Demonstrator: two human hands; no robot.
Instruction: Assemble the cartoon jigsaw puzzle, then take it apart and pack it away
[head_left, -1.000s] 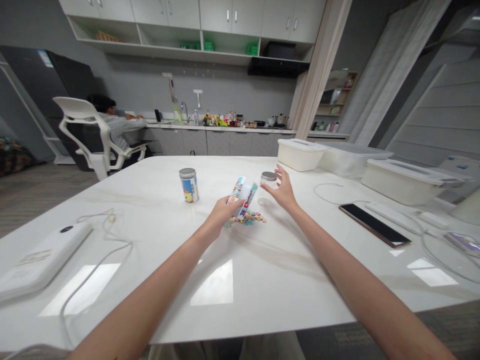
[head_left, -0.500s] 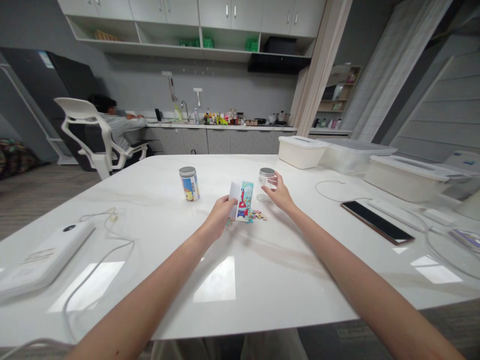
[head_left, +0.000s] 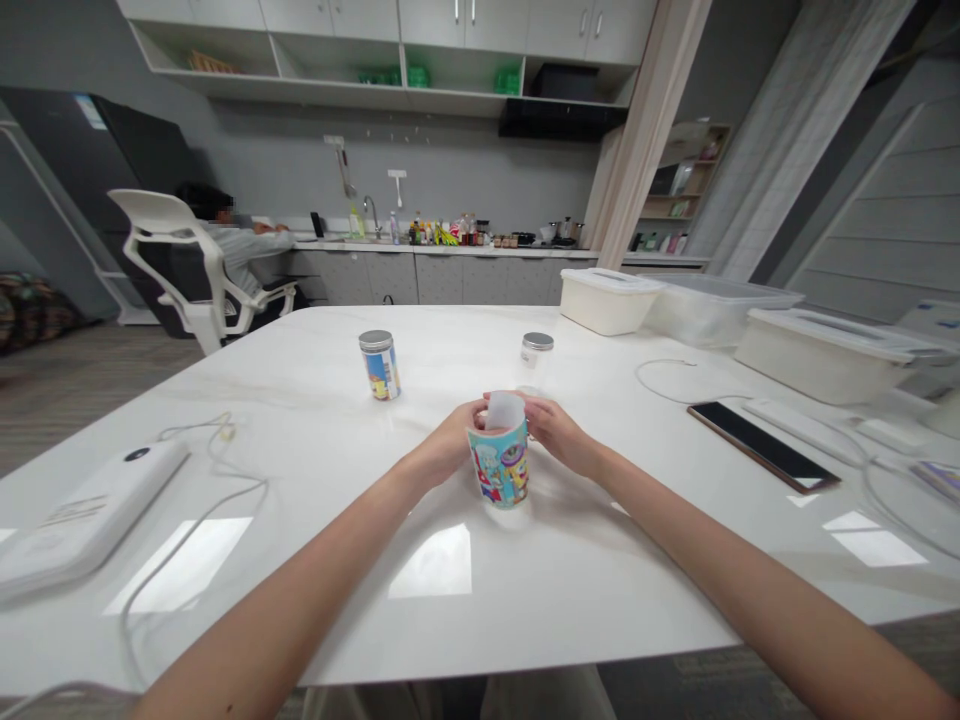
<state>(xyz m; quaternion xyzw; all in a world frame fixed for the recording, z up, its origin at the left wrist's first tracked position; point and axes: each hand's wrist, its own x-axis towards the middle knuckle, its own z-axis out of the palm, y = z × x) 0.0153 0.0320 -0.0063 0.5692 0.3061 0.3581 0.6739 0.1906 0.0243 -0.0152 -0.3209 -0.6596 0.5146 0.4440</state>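
A colourful cartoon-printed paper sheet (head_left: 501, 468) is bent into a curve, its printed side facing me and its white inner side showing at the top. My left hand (head_left: 454, 440) grips its left edge. The right edge is held by my right hand (head_left: 555, 435), with the fingers partly hidden behind the paper. Just beyond my right hand stands a clear jar (head_left: 535, 362) with a silver lid. Farther left, a jar with a blue and yellow printed wrap (head_left: 380, 368) stands upright under its silver lid. The small colourful pieces behind the paper are hidden.
A white device (head_left: 94, 515) and its cable lie on the left of the white table (head_left: 337, 610). On the right are a dark phone (head_left: 761, 445), a power strip (head_left: 787, 420) and lidded storage boxes (head_left: 611, 305). A person sits in a white chair (head_left: 214, 270) at the back left.
My right hand has left the clear jar and taken the paper's other edge. The paper, folded before, is now spread into a curve and nearer to me.
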